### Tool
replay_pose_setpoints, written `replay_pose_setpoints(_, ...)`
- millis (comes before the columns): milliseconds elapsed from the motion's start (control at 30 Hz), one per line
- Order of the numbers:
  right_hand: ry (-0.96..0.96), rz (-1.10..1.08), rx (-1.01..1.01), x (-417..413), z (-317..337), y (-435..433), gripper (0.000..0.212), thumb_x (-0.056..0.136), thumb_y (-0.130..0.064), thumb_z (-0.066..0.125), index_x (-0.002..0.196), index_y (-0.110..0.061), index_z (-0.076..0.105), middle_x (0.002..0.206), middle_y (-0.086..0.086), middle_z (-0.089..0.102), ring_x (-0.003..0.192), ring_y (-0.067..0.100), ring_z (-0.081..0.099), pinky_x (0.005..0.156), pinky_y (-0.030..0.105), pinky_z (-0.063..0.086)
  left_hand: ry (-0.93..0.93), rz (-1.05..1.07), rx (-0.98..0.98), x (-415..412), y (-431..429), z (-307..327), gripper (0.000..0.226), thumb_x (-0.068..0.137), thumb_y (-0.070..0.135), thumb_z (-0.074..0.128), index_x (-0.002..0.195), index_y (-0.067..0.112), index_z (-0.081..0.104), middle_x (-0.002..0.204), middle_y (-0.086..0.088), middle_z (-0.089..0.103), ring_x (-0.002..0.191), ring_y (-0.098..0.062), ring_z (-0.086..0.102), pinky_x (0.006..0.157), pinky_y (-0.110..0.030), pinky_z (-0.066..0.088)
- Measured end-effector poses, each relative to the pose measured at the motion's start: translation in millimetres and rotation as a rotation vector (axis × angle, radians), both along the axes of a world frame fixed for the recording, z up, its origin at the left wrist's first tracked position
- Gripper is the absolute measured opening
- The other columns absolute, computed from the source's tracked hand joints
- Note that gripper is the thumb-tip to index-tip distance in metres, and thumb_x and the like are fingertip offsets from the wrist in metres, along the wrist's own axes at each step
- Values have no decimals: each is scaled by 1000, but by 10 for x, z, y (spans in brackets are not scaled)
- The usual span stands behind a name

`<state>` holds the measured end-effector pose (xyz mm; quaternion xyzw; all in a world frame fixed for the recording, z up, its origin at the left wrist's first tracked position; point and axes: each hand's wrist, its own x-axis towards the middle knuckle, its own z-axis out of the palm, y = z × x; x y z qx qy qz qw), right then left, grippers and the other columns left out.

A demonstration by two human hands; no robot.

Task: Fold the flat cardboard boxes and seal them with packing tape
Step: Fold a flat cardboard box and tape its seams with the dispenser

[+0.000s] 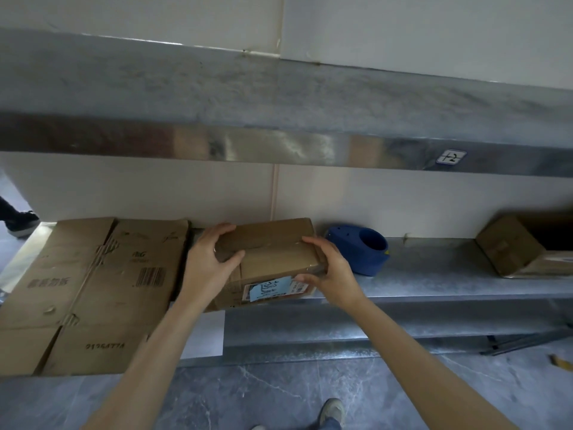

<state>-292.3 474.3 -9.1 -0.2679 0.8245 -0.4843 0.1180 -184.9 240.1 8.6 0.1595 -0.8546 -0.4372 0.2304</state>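
Note:
A small folded cardboard box [273,259] sits on the metal shelf [434,277], its top flaps closed under clear tape and a blue-and-white label on its front. My left hand [210,262] grips the box's left end, thumb across the top. My right hand [328,268] holds its right front corner, fingers on the top seam. A blue tape dispenser [362,252] lies on the shelf just right of the box. A large flat cardboard box [90,293] lies to the left, overhanging the shelf's front edge.
Another taped box [521,249] rests at the far right of the shelf. An upper metal shelf [279,119] with a small label hangs overhead. Someone's shoe [21,223] shows at the far left. My own shoe [333,412] is on the grey floor below.

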Motion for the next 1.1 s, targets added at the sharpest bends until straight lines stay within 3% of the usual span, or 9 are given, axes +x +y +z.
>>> replay_pose_setpoints(100, 22, 29, -1, -54, 2, 32, 72, 73, -10, 85, 128, -40, 48, 132, 1, 48, 123, 18, 47, 102, 38, 50, -174, -11, -93, 12, -249, 119, 59, 81, 26, 82, 134, 24, 56, 141, 6, 53, 131, -15, 45, 111, -41, 37)
replay_pose_setpoints(267, 4, 112, -2, -95, 38, 39, 72, 75, -6, 83, 130, -39, 49, 135, 0, 48, 125, 18, 48, 104, 38, 48, -293, -157, 90, 128, -387, 106, 58, 80, 38, 81, 128, 41, 49, 138, 12, 50, 130, -12, 44, 105, -31, 34)
replay_pose_setpoints(367, 33, 175, 12, -148, 48, -6, 77, 75, -1, 82, 133, -38, 49, 137, 4, 50, 127, 18, 50, 106, 40, 46, -279, -127, 159, 255, -352, 44, 62, 71, 46, 86, 122, 51, 51, 132, 9, 53, 121, -10, 51, 105, -38, 42)
replay_pose_setpoints(467, 35, 224, 27, -223, 64, -77, 78, 75, 1, 81, 135, -37, 50, 140, 3, 51, 130, 17, 49, 109, 43, 43, -243, -46, 206, 392, -241, 4, 58, 75, 29, 86, 120, 46, 53, 126, 9, 50, 114, -6, 50, 103, -37, 44)
replay_pose_setpoints(667, -111, 371, 39, -369, 145, -248, 74, 80, 4, 76, 136, -35, 48, 136, -3, 49, 127, 14, 49, 109, 43, 44, -167, 143, 352, 667, -11, 5, 52, 75, 19, 86, 116, 37, 59, 118, 11, 55, 105, -2, 54, 86, -30, 52)
replay_pose_setpoints(833, -141, 490, 72, -499, 166, -354, 75, 79, 0, 78, 124, -52, 47, 129, -9, 54, 123, 14, 54, 106, 44, 47, -66, 343, 417, 860, 328, -16, 50, 73, 12, 87, 115, 27, 64, 111, 6, 63, 100, -4, 60, 76, -22, 53)
replay_pose_setpoints(1000, -79, 594, 102, -593, 165, -314, 76, 84, -16, 78, 143, -39, 37, 140, -10, 49, 130, 11, 48, 110, 43, 43, 65, 557, 444, 925, 735, -87, 51, 72, 7, 87, 117, 21, 65, 114, 9, 63, 92, 15, 58, 67, -11, 51)
replay_pose_setpoints(1100, -33, 653, 108, -599, 188, -227, 87, 82, -22, 80, 150, -35, 28, 152, -9, 38, 137, 8, 38, 115, 38, 36, 204, 743, 478, 923, 997, -174, 48, 72, 7, 87, 113, 21, 66, 115, 6, 65, 102, -1, 61, 70, -10, 50)
